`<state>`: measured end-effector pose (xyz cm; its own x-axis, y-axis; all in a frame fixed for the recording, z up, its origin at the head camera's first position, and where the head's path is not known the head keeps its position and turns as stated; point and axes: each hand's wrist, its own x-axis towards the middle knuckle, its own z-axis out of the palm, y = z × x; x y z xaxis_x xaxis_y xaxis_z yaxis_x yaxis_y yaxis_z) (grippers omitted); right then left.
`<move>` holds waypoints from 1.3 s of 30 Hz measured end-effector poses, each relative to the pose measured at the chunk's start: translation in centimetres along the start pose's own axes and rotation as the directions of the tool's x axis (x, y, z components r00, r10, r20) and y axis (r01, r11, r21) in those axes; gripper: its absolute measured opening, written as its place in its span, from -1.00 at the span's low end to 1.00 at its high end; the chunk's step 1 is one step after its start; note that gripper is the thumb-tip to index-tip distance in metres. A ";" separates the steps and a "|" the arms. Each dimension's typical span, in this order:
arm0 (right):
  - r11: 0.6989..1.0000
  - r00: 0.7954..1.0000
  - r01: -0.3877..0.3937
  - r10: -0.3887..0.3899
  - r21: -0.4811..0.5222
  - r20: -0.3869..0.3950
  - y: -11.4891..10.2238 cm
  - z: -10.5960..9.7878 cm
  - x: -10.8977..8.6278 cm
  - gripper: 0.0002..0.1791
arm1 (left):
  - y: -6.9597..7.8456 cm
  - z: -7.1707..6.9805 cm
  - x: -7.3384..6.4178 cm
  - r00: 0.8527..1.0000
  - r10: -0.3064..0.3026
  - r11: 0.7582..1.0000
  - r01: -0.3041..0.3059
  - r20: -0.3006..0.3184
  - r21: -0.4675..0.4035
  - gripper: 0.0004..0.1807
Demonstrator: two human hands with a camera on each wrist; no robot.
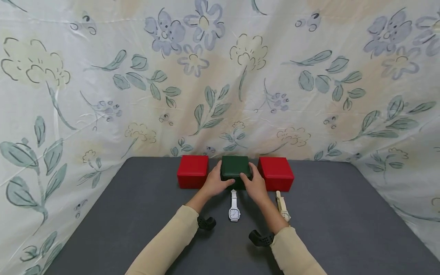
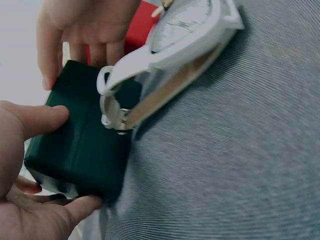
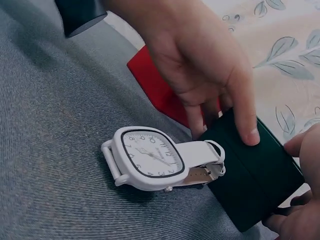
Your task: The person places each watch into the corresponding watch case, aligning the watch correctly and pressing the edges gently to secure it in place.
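Note:
A dark green box (image 1: pixel 235 168) stands at the back middle of the table, held from both sides. My left hand (image 1: pixel 215 181) grips its left side, with the thumb (image 2: pixel 47 120) on the front face and fingers round the side. On the right side my right hand (image 1: pixel 256 185) holds it in the same way, its thumb pressed to the front. A white wristwatch (image 1: pixel 234 213) with a squarish dial lies just in front of the box, strap pointing toward it. In the right wrist view the strap's buckle end overlaps the green front.
A red box (image 1: pixel 193 172) stands left of the green one, and another red box (image 1: pixel 276 173) stands right of it. A cream-strapped watch (image 1: pixel 283 208) lies beside the right forearm. Behind the grey table (image 1: pixel 326 214) hangs a flower-patterned cloth (image 1: pixel 220 95).

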<state>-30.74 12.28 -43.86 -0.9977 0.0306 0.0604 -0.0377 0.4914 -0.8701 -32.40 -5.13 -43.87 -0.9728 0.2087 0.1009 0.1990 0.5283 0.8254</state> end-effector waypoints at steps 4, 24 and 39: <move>1.000 1.000 0.003 -0.003 0.018 0.012 0.5 0.1 0.0 -0.14 | -0.2 0.2 0.1 1.000 0.008 1.000 -0.008 0.010 0.001 -0.14; 0.992 0.991 0.055 -0.040 0.115 -0.129 2.0 1.0 -0.3 -0.34 | 0.7 0.0 0.9 0.994 -0.109 0.993 0.108 -0.010 -0.036 -0.16; 0.996 0.984 0.038 -0.024 0.077 -0.176 2.6 1.6 -0.1 -0.48 | 3.4 -0.4 3.1 0.925 -0.365 0.931 0.365 -0.103 -0.025 0.10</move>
<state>-30.82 12.18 -46.86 -0.9710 0.1712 0.1666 -0.0801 0.4236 -0.9023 -34.83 -2.99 -40.53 -0.9849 -0.0842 -0.1510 -0.1724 0.5469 0.8193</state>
